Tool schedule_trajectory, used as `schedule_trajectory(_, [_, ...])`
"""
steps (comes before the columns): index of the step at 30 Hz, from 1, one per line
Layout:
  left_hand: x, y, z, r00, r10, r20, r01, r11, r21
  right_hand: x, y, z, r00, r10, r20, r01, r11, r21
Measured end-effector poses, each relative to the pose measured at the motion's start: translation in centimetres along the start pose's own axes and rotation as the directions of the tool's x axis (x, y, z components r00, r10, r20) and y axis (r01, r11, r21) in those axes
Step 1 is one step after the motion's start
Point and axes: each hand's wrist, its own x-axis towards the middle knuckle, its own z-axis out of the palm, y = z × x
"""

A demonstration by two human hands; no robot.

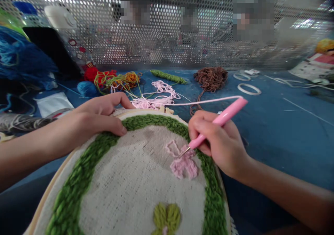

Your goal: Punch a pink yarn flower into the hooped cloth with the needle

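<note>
A round embroidery hoop (49, 189) holds cream cloth (125, 186) with a thick green yarn ring (86, 169) stitched around it. My left hand (96, 115) grips the hoop's upper left edge, thumb on the green stitching and fingers over the rim. In my right hand (219, 137) is a pink punch needle (224, 116), its metal tip at the cloth beside a partly outlined pink flower (184, 167). Pink yarn (208, 102) runs from the top of its handle to a loose pink heap (161, 94). Lower down sits a yellow-green stitched flower (167, 216).
Behind the hoop lie a brown yarn bundle (211, 78), a green yarn skein (168, 77), red yarn (92, 74) and white rings (249, 89). Blue yarn (23, 57), a black phone-like slab (52, 49) and bottles stand at left. A perforated metal screen (161, 50) closes off the back.
</note>
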Motion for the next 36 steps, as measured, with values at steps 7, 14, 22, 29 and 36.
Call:
schedule_trajectory(7, [-0.3,0.3,0.2,0.999,-0.013,-0.032,0.014,1.0,0.02,-0.4,-0.3,0.2,0.967,-0.036,0.254,0.091,0.974,-0.209])
schedule_trajectory(14, [-0.5,0.4,0.4,1.0,0.006,-0.011,-0.006,1.0,-0.004,0.2,0.2,-0.2,0.989,0.087,-0.122,-0.058,0.973,0.222])
schedule_trajectory(22, [-0.4,0.4,0.4,0.999,0.012,-0.031,-0.012,1.0,0.023,-1.1,-0.5,-0.1,0.989,-0.102,0.105,0.12,0.974,-0.192])
schedule_trajectory(29, [-0.8,-1.1,-1.2,0.982,0.187,0.0,-0.187,0.982,0.014,-1.0,-1.4,0.3,0.825,-0.28,0.49,0.538,0.655,-0.531])
schedule_trajectory(36, [-2.0,-0.3,-1.2,0.954,0.268,-0.134,-0.248,0.957,0.148,-1.4,-0.9,0.0,0.952,-0.255,0.17,0.289,0.931,-0.223])
